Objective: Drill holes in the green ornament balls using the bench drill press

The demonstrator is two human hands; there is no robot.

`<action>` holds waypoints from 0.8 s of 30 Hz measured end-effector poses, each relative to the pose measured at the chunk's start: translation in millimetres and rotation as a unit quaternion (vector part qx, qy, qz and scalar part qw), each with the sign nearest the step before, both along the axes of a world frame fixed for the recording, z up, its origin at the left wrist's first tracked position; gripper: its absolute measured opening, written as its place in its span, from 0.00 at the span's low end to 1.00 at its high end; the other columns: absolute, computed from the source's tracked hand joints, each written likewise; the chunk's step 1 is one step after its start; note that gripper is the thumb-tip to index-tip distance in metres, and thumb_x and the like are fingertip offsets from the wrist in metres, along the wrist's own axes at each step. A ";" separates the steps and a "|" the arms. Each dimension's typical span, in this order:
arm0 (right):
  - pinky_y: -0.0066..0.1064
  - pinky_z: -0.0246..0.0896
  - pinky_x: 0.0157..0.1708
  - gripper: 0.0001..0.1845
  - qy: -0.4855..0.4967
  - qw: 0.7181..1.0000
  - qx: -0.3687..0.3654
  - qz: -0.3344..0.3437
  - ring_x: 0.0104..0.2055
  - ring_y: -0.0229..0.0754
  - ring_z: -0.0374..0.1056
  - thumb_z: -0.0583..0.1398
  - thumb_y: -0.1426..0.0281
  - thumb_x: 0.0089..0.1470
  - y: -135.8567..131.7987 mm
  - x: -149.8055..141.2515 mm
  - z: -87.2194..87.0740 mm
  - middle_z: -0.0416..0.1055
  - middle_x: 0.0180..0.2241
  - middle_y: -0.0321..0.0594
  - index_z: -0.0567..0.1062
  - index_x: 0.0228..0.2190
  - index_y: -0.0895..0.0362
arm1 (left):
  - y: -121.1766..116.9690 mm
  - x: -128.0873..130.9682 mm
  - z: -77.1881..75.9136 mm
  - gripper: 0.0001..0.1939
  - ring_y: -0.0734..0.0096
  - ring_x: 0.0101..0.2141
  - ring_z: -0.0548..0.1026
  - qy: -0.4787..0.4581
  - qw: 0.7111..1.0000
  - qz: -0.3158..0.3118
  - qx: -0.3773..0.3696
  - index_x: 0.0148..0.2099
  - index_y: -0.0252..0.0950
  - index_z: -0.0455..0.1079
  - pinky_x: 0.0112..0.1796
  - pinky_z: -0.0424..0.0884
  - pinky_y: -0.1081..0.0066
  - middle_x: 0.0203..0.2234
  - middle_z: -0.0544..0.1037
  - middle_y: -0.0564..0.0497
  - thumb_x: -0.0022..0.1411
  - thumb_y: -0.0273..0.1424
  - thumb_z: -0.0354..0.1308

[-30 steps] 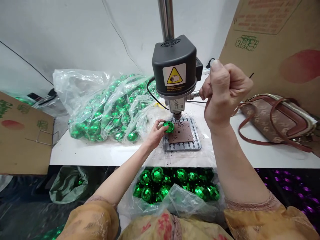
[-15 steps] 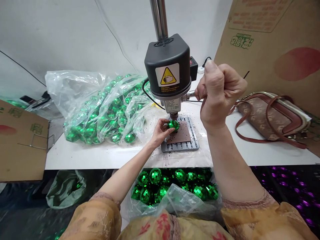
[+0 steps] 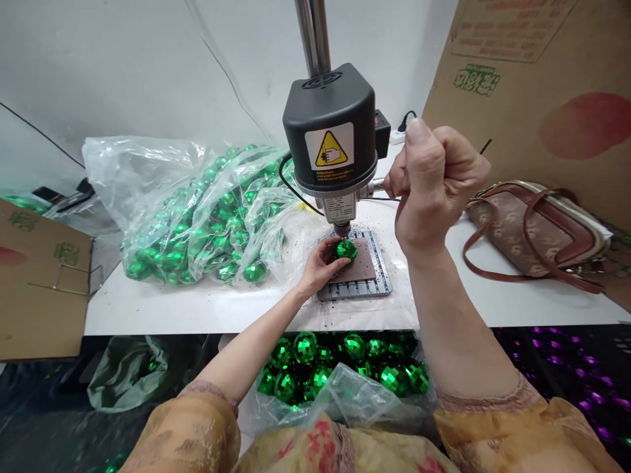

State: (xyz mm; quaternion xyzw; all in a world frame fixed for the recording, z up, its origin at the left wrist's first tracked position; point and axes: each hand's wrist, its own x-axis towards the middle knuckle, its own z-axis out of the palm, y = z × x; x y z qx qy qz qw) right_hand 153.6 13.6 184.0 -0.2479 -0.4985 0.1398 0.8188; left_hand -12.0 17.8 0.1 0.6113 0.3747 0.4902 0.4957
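A shiny green faceted ball (image 3: 347,249) sits under the chuck of a black bench drill press (image 3: 329,131). My left hand (image 3: 323,265) grips that ball from its left side, thumb in front and fingers behind. Below it lies a brown square pad (image 3: 363,263) on the grey slotted base plate (image 3: 382,288), with dark specks scattered around. My right hand (image 3: 434,177) is closed around the feed lever at the right side of the drill; most of the lever is hidden in the fist, with a thin dark tip showing beyond it.
A clear plastic bag (image 3: 197,217) of green balls lies left on the white table (image 3: 162,312). More green balls (image 3: 355,348) fill a lined container at my lap. A brown handbag (image 3: 537,230) and a cardboard box (image 3: 532,85) stand right; another box (image 3: 39,289) is left. Purple balls (image 3: 557,361) lie lower right.
The green ball and my left hand have shifted slightly to the right under the chuck. My right hand stays on the lever, almost unmoved.
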 end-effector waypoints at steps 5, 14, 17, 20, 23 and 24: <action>0.30 0.46 0.17 0.28 0.002 1.000 0.006 0.001 0.16 0.30 0.48 0.59 0.57 0.60 -0.4 -0.1 0.5 0.48 0.15 0.29 0.52 0.17 0.54 | -8.6 1.7 2.6 0.29 0.56 0.56 0.73 0.036 0.999 -0.005 0.037 0.53 0.38 0.66 0.60 0.67 0.53 0.52 0.76 0.42 0.54 0.40 0.72; 0.32 0.44 0.16 0.29 -0.013 1.000 0.020 -0.005 0.16 0.30 0.47 0.59 0.58 0.60 4.5 2.4 -5.9 0.47 0.14 0.29 0.50 0.17 0.54 | -13.5 3.8 6.5 0.30 0.56 0.55 0.74 0.031 0.999 -0.006 0.006 0.53 0.37 0.64 0.59 0.68 0.53 0.54 0.75 0.41 0.53 0.40 0.73; 0.32 0.41 0.16 0.30 0.004 0.999 0.045 0.003 0.15 0.30 0.47 0.60 0.61 0.59 3.1 0.2 -9.9 0.44 0.14 0.29 0.48 0.17 0.55 | -13.1 4.4 6.6 0.29 0.55 0.56 0.74 0.031 0.999 -0.004 0.004 0.52 0.37 0.64 0.59 0.68 0.52 0.54 0.75 0.41 0.53 0.40 0.73; 0.31 0.39 0.17 0.30 0.019 0.997 0.077 0.003 0.15 0.28 0.45 0.60 0.64 0.59 1.5 -2.3 -15.5 0.41 0.15 0.29 0.46 0.17 0.56 | -12.8 4.7 6.4 0.29 0.55 0.57 0.73 0.035 0.999 -0.004 0.005 0.52 0.37 0.64 0.60 0.67 0.51 0.55 0.74 0.41 0.53 0.40 0.73; 0.29 0.40 0.17 0.30 0.021 0.995 0.097 0.004 0.15 0.27 0.45 0.59 0.65 0.59 0.8 -3.5 -21.4 0.40 0.16 0.30 0.46 0.17 0.57 | -12.6 4.5 5.5 0.29 0.55 0.57 0.73 0.032 0.999 -0.007 0.011 0.52 0.37 0.64 0.60 0.66 0.51 0.55 0.74 0.40 0.53 0.40 0.73; 0.29 0.40 0.17 0.30 0.022 0.995 0.097 0.000 0.16 0.27 0.44 0.59 0.65 0.59 0.7 -3.5 -23.2 0.40 0.16 0.30 0.46 0.17 0.57 | -12.6 4.4 5.1 0.30 0.55 0.57 0.73 0.031 0.999 -0.007 0.012 0.52 0.37 0.64 0.60 0.66 0.51 0.55 0.74 0.40 0.53 0.40 0.73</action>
